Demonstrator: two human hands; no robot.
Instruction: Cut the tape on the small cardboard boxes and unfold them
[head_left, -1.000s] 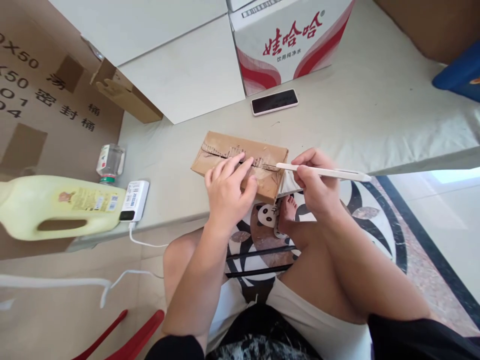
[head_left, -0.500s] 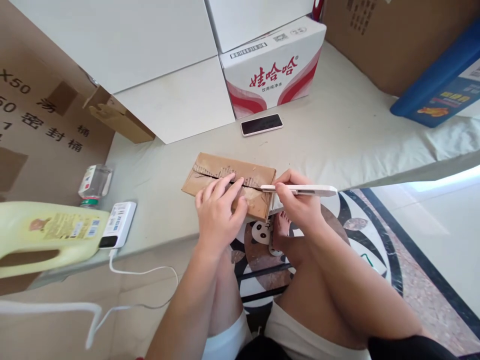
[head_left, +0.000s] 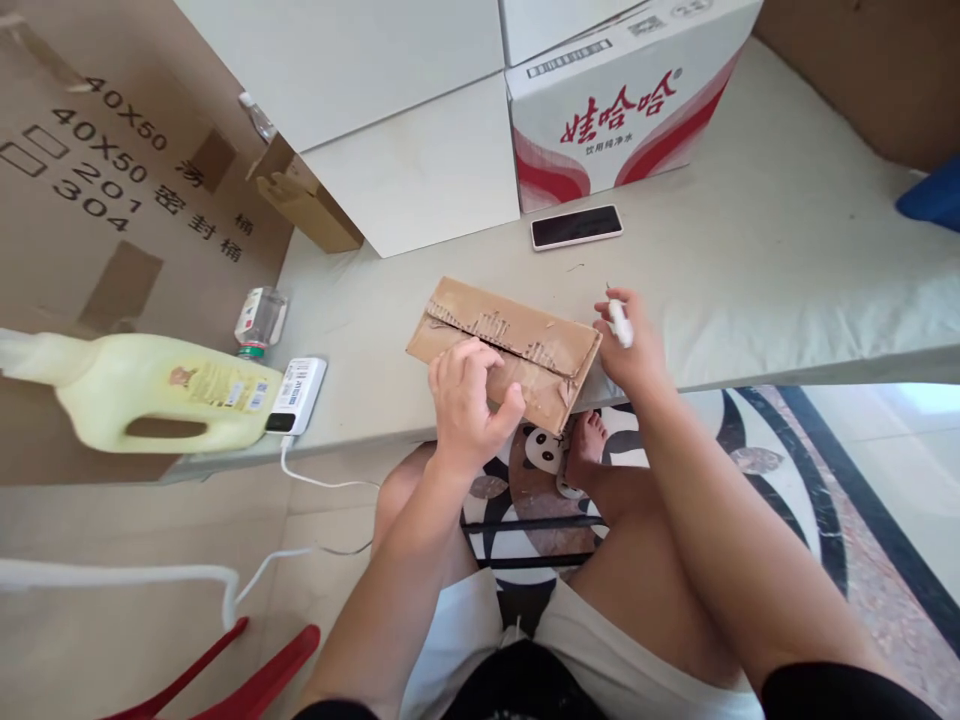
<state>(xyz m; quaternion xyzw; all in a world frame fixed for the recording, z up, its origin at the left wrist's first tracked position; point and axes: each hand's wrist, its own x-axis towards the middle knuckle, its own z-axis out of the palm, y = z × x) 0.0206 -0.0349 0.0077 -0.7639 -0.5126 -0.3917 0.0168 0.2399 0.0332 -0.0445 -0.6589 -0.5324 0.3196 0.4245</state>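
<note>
A flat brown cardboard box (head_left: 499, 325) lies at the table's front edge, a dark slit running along its torn top. My left hand (head_left: 476, 400) rests over the front part of the box, fingers bent near the slit and thumb apart; whether it presses down I cannot tell. To the right of the box, my right hand (head_left: 634, 340) is closed around a white utility knife (head_left: 620, 322), seen nearly end-on and pointing away from me. The hand is just off the box's right end, above the cloth.
A phone (head_left: 577, 228) lies behind the box, before a white-and-red carton (head_left: 622, 130) and white boxes (head_left: 420, 170). At left are a yellow jug (head_left: 161, 390), a power bank (head_left: 298, 395) with a cable, a clear bottle (head_left: 261, 318) and a large carton (head_left: 135, 200).
My right hand has moved the utility knife away from the slit, off the box to the right, and turned it. My left hand stays over the box, its fingers more bent. The view has shifted left.
</note>
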